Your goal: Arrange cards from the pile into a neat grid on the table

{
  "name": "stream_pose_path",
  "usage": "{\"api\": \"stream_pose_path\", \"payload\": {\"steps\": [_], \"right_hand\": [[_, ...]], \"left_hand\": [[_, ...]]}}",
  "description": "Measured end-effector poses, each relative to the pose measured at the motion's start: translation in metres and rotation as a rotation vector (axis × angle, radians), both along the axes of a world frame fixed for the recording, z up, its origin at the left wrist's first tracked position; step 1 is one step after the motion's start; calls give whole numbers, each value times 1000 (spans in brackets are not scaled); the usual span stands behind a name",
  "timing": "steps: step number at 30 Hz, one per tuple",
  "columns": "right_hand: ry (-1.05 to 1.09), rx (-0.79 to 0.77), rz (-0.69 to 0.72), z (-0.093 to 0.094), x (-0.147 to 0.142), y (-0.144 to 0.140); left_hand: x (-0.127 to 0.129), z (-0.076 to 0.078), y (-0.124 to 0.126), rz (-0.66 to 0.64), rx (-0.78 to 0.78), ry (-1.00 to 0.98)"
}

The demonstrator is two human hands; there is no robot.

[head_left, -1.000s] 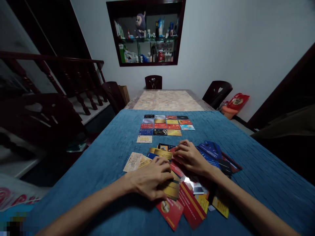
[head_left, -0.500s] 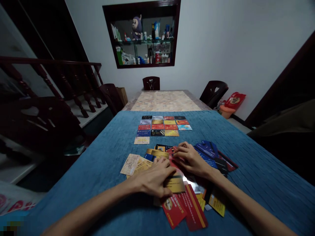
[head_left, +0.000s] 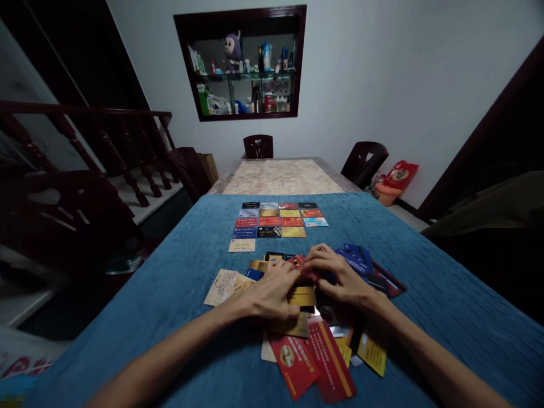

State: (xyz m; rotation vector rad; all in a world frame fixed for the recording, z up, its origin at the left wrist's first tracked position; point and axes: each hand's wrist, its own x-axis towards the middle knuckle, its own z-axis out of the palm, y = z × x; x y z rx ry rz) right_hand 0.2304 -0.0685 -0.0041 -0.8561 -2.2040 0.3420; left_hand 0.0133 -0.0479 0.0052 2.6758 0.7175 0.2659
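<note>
- L hand point(head_left: 272, 294) lies palm down on the loose card pile point(head_left: 314, 317), fingers half curled; fingertips press a gold card point(head_left: 302, 295) at the pile's middle. Can't tell if it's pinched or only pushed.
- R hand point(head_left: 340, 277) at 3 o'clock of the L hand, just beside it, fingers bent; thumb and forefinger close on a red card point(head_left: 300, 262) at the pile's 12 o'clock edge.
- Pile sits on the blue cloth point(head_left: 425, 294), near edge, cards overlapping every way: red cards point(head_left: 312, 357) at 6 o'clock, yellow card point(head_left: 373, 354) at 5, blue cards point(head_left: 357, 258) at 2, pale cards point(head_left: 225, 285) at 9.
- Sorted grid of cards point(head_left: 276, 221) at 12 o'clock of the pile, well apart, flat in neat rows; one beige card point(head_left: 242, 245) alone at the grid's 7 o'clock corner.
- Bare tabletop point(head_left: 283, 175) beyond the cloth, dark chairs point(head_left: 258, 146) round it.
- Wall niche point(head_left: 242, 62) w/ bottles and a plush toy at 12 o'clock; stair railing point(head_left: 106, 141) at 10.
</note>
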Motion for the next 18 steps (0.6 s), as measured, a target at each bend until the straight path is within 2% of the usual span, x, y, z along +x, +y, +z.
{"api": "stream_pose_path", "payload": {"steps": [3,5,8,11,15,18], "right_hand": [[-32,-7,99,8,-1,-5],[-74,11,108,10,-4,-8],[-157,57,81,5,-7,-8],[-213,124,43,-4,-7,-5],[-180,181,-16,-11,-2,0],[-156,159,-67,-11,2,3]], "left_hand": [[-1,0,3,31,-2,-21],[-3,0,4,72,-21,-51],[-5,1,6,111,-41,-92],[-6,0,8,95,-49,-136],[-11,-2,12,84,-77,-212],[-18,-4,17,76,-86,-295]]}}
